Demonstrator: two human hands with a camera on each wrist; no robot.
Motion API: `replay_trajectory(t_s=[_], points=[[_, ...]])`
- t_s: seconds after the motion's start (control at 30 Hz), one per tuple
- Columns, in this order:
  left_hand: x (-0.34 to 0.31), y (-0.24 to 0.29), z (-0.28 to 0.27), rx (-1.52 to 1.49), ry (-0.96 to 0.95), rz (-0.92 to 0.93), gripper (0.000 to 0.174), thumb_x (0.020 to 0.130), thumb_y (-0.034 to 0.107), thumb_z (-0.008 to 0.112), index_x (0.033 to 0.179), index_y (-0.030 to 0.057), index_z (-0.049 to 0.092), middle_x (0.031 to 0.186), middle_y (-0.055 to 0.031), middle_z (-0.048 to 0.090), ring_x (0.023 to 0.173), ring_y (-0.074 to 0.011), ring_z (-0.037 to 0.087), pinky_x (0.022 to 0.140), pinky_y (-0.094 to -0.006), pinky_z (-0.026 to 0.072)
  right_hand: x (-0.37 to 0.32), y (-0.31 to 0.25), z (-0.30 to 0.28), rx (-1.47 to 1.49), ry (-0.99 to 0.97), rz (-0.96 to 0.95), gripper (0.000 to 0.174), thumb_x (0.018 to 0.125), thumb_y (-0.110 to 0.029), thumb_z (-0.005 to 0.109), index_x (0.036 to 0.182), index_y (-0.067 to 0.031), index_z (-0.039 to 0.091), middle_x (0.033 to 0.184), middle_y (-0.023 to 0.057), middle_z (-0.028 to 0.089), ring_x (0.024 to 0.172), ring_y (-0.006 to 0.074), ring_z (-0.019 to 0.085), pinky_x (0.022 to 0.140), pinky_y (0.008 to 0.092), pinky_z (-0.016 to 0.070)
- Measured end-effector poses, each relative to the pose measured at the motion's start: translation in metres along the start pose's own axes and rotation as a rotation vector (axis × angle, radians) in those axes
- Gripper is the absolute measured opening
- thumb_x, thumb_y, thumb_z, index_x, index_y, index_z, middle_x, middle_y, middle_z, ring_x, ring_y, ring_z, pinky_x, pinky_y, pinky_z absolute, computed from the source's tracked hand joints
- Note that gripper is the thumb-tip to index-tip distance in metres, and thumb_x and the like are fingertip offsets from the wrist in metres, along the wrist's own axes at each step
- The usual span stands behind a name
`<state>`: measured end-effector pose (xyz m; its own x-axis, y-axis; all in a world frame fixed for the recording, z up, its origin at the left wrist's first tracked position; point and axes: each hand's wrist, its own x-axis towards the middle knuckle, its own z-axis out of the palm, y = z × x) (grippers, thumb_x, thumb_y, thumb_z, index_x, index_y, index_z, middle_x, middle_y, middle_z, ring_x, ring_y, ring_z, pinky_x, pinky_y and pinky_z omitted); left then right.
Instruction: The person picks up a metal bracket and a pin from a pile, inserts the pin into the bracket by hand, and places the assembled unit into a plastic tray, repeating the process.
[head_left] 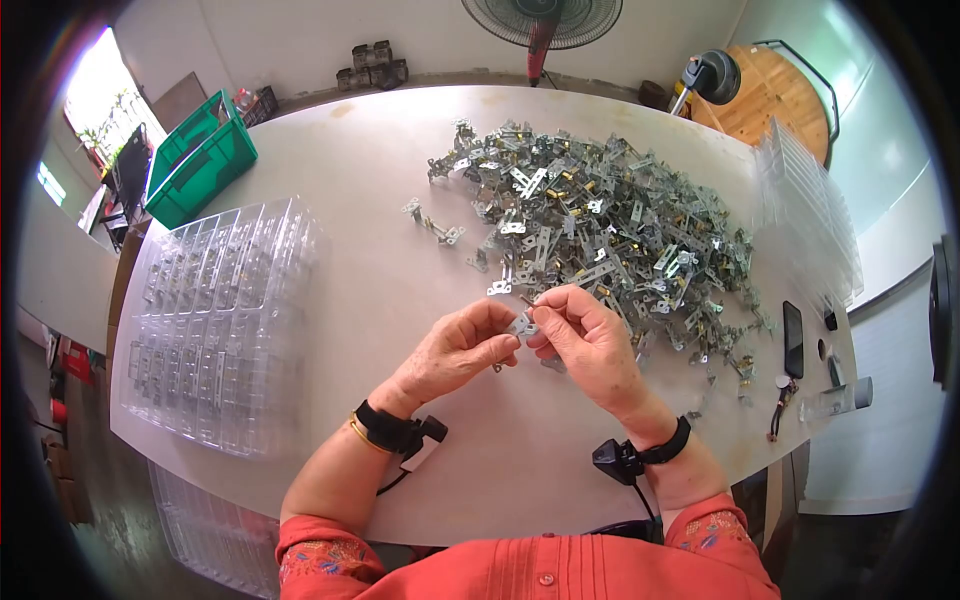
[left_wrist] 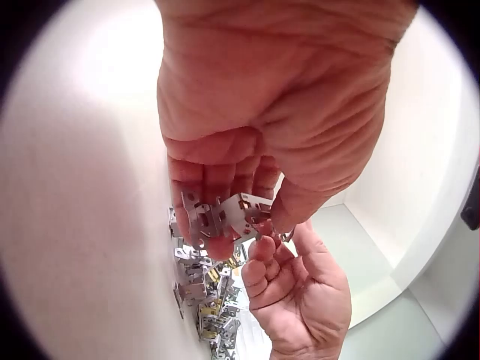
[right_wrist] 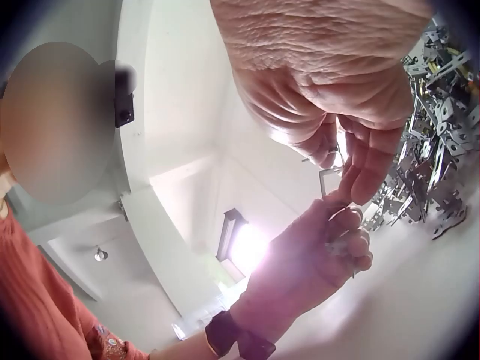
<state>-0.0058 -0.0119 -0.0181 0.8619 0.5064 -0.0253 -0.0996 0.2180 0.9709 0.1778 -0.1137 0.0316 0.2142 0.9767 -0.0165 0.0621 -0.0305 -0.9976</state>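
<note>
In the head view my left hand [head_left: 450, 355] and right hand [head_left: 592, 348] meet in front of a large heap of metal brackets [head_left: 600, 220]. The left fingers and thumb hold a silvery bent metal bracket [left_wrist: 244, 215] with holes and folded tabs, best seen in the left wrist view. Between my right thumb and fingers is a thin bent metal piece [right_wrist: 328, 180], its upper part hidden by the fingers. The right fingertips come right up against the bracket in the left hand. I cannot tell whether the two metal pieces are joined.
Clear compartment trays [head_left: 215, 330] holding metal parts are stacked at the left. Other clear trays [head_left: 805, 215] stand at the right, near a phone [head_left: 793, 340] and a clear tube-like container [head_left: 835, 400]. A green crate [head_left: 200, 160] sits at the back left. One bracket [head_left: 433, 224] lies apart from the heap.
</note>
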Motion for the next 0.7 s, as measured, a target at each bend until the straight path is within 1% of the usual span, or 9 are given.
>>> replay_trajectory(t_s=[0.1,0.2,0.27,0.3,0.37,0.4,0.47,0.57,0.7], points=[[0.000,0.000,0.000,0.004,0.053,0.005,0.026,0.102,0.014,0.059,0.123,-0.0005,0.056,0.102,-0.0042,0.064,0.090,-0.0129,0.064,0.084,-0.0293,0.0529,0.000,0.002,-0.001,0.034,-0.016,0.031,0.010,0.102,-0.016,0.060,0.107,-0.0074,0.065,0.093,0.0006,0.066,0.083,0.0081,0.066,0.068,0.0227,0.0520],[0.000,-0.002,-0.003,0.006,0.076,0.024,0.026,0.104,0.019,0.054,0.121,0.0000,0.058,0.099,-0.0040,0.063,0.087,-0.0130,0.064,0.082,-0.0283,0.0522,0.005,0.016,-0.002,-0.020,0.002,-0.054,0.010,0.101,-0.016,0.063,0.107,-0.0078,0.065,0.100,0.0010,0.064,0.082,0.0070,0.063,0.068,0.0222,0.0497],[-0.001,-0.001,-0.003,-0.021,0.102,0.000,0.027,0.105,0.023,0.052,0.118,0.0008,0.060,0.094,-0.0039,0.062,0.082,-0.0131,0.062,0.075,-0.0269,0.0510,0.011,0.025,-0.003,-0.163,0.124,-0.404,0.009,0.100,-0.015,0.064,0.105,-0.0075,0.065,0.105,0.0012,0.061,0.078,0.0058,0.058,0.067,0.0215,0.0472],[-0.001,-0.001,-0.004,-0.022,0.102,0.000,0.027,0.105,0.023,0.052,0.118,0.0008,0.060,0.094,-0.0039,0.062,0.082,-0.0131,0.062,0.075,-0.0269,0.0510,0.010,0.023,-0.004,-0.163,0.123,-0.402,0.009,0.100,-0.015,0.064,0.105,-0.0075,0.065,0.105,0.0012,0.061,0.078,0.0058,0.058,0.067,0.0215,0.0472],[0.000,-0.002,-0.005,-0.154,0.164,-0.017,0.027,0.105,0.026,0.052,0.113,0.0019,0.061,0.088,-0.0034,0.060,0.073,-0.0124,0.058,0.066,-0.0251,0.0476,0.007,0.015,-0.007,-0.051,0.106,-0.227,0.009,0.101,-0.015,0.063,0.103,-0.0067,0.064,0.097,0.0000,0.063,0.075,0.0051,0.056,0.067,0.0207,0.0464],[0.000,-0.002,-0.006,-0.154,0.164,-0.017,0.027,0.105,0.026,0.052,0.113,0.0019,0.061,0.088,-0.0034,0.060,0.073,-0.0124,0.058,0.066,-0.0251,0.0476,0.005,0.009,-0.007,-0.051,0.106,-0.227,0.009,0.101,-0.015,0.063,0.103,-0.0067,0.064,0.097,0.0000,0.063,0.075,0.0051,0.056,0.067,0.0207,0.0464],[0.000,-0.002,-0.007,-0.247,0.215,-0.037,0.026,0.105,0.028,0.054,0.107,0.0027,0.062,0.082,-0.0021,0.058,0.064,-0.0115,0.053,0.058,-0.0251,0.0443,0.002,-0.002,-0.005,0.029,0.062,-0.083,0.010,0.101,-0.015,0.062,0.101,-0.0050,0.063,0.085,-0.0017,0.063,0.073,0.0045,0.057,0.065,0.0202,0.0462],[0.000,-0.002,-0.008,-0.311,0.218,-0.049,0.026,0.105,0.028,0.054,0.103,0.0031,0.062,0.078,-0.0012,0.056,0.059,-0.0099,0.050,0.053,-0.0241,0.0414,-0.001,-0.006,-0.002,0.010,0.020,-0.001,0.010,0.101,-0.014,0.061,0.100,-0.0037,0.063,0.075,-0.0034,0.061,0.069,0.0038,0.056,0.061,0.0202,0.0457],[0.001,-0.002,-0.007,-0.317,0.222,-0.055,0.025,0.106,0.027,0.054,0.103,0.0034,0.062,0.077,-0.0012,0.056,0.057,-0.0086,0.048,0.051,-0.0226,0.0390,-0.002,-0.004,0.001,-0.044,-0.007,0.028,0.010,0.102,-0.013,0.060,0.102,-0.0035,0.063,0.074,-0.0033,0.061,0.065,0.0034,0.057,0.058,0.0198,0.0461]])
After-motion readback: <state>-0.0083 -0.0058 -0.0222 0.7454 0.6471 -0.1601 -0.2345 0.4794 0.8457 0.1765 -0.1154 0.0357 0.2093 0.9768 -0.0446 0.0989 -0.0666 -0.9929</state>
